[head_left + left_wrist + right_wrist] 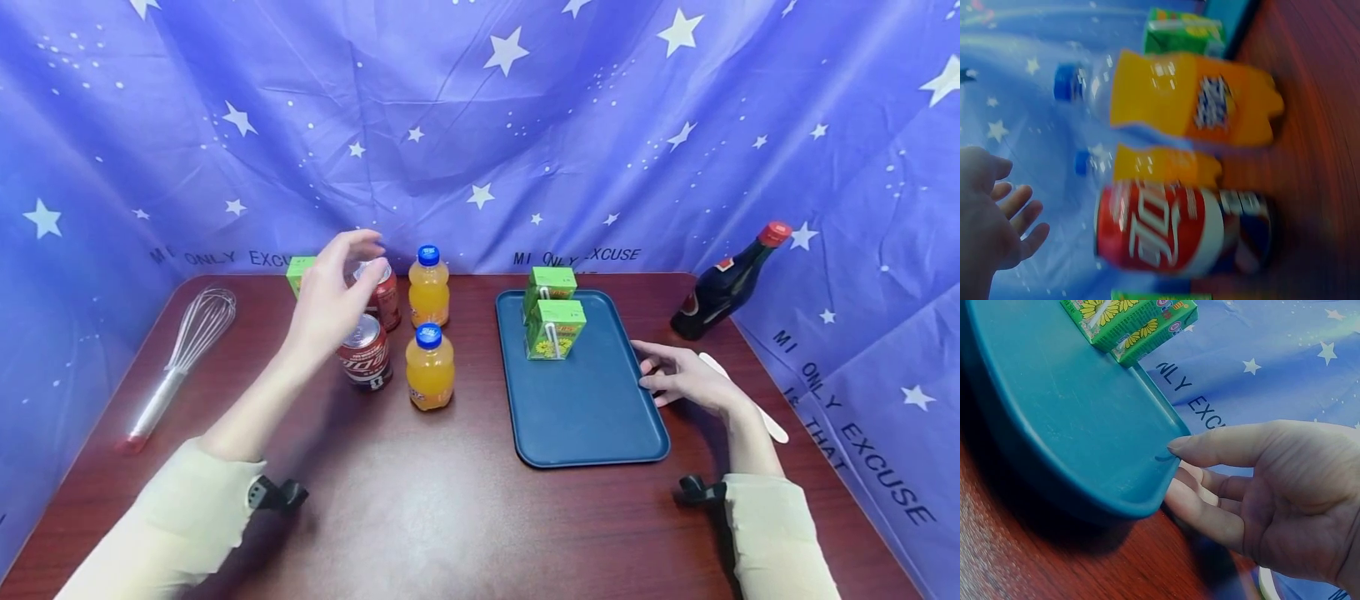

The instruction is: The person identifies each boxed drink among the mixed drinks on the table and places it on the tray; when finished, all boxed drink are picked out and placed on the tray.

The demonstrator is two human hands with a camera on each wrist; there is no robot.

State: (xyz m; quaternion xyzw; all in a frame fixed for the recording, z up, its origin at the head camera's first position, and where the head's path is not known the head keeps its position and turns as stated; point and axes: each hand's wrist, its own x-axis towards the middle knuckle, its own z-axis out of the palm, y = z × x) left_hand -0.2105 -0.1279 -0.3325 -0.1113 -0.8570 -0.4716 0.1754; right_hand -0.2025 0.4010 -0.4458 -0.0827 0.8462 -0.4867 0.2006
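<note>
My left hand (330, 287) hovers above two red soda cans, a nearer one (365, 358) and a farther one (387, 302), its fingers loosely bent and holding nothing. In the left wrist view that hand (997, 215) is apart from the can (1160, 228). Two orange soda bottles (431, 371) with blue caps stand right of the cans. My right hand (686, 379) pinches the right rim of a blue tray (592, 408); the right wrist view shows the thumb on top and fingers beneath. Two green drink cartons (557, 332) stand upright on the tray's far half.
Another green carton (298, 271) is partly hidden behind my left hand. A whisk (176, 367) lies at the left. At the back right stands a dark bottle (723, 287) with a red cap. A pale flat utensil (772, 427) lies beyond my right wrist. A star-patterned curtain (450, 125) encloses the table.
</note>
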